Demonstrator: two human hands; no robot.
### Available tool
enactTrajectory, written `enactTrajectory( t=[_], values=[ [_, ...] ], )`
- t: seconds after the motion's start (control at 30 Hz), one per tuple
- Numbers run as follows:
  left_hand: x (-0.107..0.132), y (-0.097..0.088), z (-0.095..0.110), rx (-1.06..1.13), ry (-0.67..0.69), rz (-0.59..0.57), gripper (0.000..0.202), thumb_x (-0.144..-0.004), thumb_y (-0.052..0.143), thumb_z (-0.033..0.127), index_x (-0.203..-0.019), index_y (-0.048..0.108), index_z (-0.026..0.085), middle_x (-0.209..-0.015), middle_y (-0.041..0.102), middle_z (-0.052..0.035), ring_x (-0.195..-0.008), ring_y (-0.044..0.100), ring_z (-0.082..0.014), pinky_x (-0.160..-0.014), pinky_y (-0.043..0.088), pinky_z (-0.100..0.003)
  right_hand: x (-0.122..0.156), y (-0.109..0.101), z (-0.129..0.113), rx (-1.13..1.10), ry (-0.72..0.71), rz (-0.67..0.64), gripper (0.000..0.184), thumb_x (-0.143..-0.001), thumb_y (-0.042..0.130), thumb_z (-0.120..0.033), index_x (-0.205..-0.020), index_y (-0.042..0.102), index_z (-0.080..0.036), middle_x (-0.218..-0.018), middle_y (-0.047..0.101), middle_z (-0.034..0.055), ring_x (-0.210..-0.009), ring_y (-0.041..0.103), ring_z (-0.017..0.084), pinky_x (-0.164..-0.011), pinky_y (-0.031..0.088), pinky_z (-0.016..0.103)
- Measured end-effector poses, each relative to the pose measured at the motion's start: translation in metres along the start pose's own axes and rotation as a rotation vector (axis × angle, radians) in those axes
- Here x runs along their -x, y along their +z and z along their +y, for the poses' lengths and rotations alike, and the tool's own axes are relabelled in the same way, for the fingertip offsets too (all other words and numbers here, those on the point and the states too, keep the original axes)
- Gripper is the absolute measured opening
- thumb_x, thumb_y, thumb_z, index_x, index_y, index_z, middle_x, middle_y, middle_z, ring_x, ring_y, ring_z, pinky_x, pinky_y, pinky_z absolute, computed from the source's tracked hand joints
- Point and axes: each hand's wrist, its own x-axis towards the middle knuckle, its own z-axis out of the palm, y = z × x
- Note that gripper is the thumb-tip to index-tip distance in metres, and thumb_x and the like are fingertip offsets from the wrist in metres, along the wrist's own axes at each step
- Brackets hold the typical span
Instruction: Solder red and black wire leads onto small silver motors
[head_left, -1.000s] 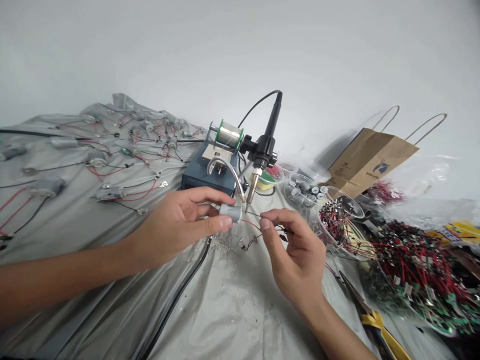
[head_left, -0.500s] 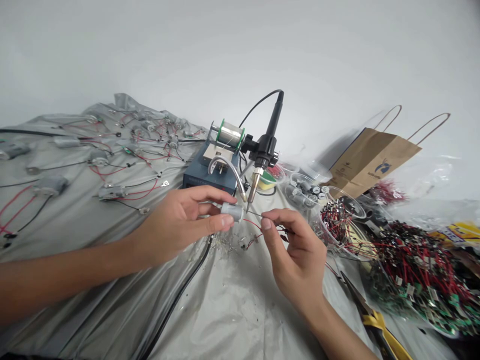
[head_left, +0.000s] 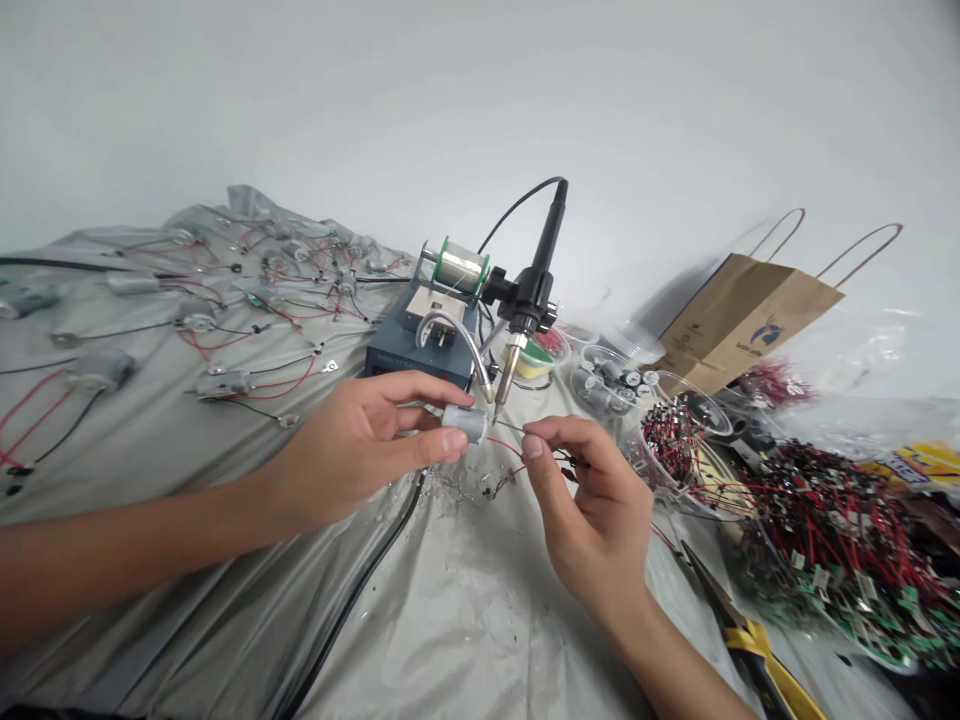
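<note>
My left hand (head_left: 360, 440) pinches a small silver motor (head_left: 465, 423) between thumb and fingers. My right hand (head_left: 596, 505) pinches a thin wire (head_left: 511, 428) that runs to the motor's end, right under the tip of the mounted soldering iron (head_left: 525, 305). The iron hangs tip down from a blue soldering station (head_left: 409, 345) with a solder spool (head_left: 459, 268) on top. A red wire (head_left: 504, 450) trails below the motor.
Several wired motors (head_left: 217, 382) lie spread on the grey sheet at left. Clear cups of motors (head_left: 611, 380) and wires (head_left: 671, 435) stand at right, beside a heap of red and black wires (head_left: 832, 540), a brown paper bag (head_left: 739, 320) and yellow-handled pliers (head_left: 750, 640). A black cable (head_left: 352, 600) crosses the front.
Almost nothing has moved; both hands hold the motor and wire steady under the iron tip.
</note>
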Motion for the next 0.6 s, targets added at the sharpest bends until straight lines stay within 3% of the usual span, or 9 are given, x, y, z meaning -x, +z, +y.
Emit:
enactTrajectory(
  t=[0.6],
  values=[
    [-0.0027, 0.0007, -0.0008, 0.018, 0.052, -0.002, 0.029, -0.087, 0.089, 0.033, -0.113, 0.081, 0.024, -0.082, 0.084, 0.0017, -0.078, 0.080, -0.0143, -0.073, 0.062, -0.020, 0.0019, 0.0000, -0.0001, -0.014, -0.007, -0.004, 0.014, -0.101, 0.069, -0.013, -0.103, 0.071, -0.027, -0.087, 0.072, -0.0055, -0.078, 0.066, 0.009, -0.074, 0.053, 0.020]
  ],
)
